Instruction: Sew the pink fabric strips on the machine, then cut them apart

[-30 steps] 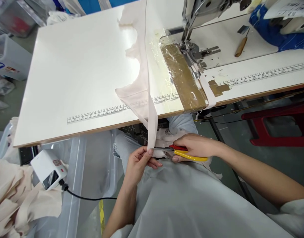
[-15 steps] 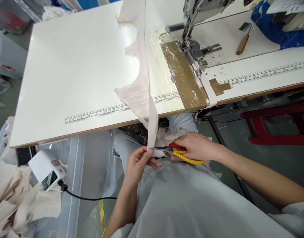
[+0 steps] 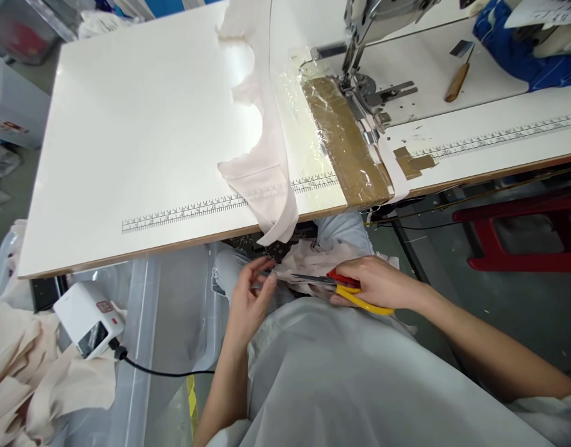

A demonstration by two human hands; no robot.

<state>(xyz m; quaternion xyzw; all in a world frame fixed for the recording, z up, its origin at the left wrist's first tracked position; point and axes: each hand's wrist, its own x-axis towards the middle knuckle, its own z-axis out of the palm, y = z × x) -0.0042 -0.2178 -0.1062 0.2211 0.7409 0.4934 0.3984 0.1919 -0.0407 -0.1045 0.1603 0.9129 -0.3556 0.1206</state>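
Note:
My right hand grips a pair of scissors with one red and one yellow handle, blades pointing left over my lap. Just left of the blade tips, my left hand has thumb and fingers apart, with no fabric visible in it. A pale pink fabric piece with a scalloped left edge lies on the white table; its lower end folds over the front edge, above my left hand. More pale fabric is bunched on my lap behind the scissors.
A sewing machine stands at the right, with a fabric band hanging from its front. A wooden-handled awl lies beyond it. At lower left, a plastic bin holds fabric pieces and a white device with a black cable.
My left hand has let go of the fabric strip and shifted left. The strip's lower end has sprung up to the table edge. The scissors have moved slightly right, away from it.

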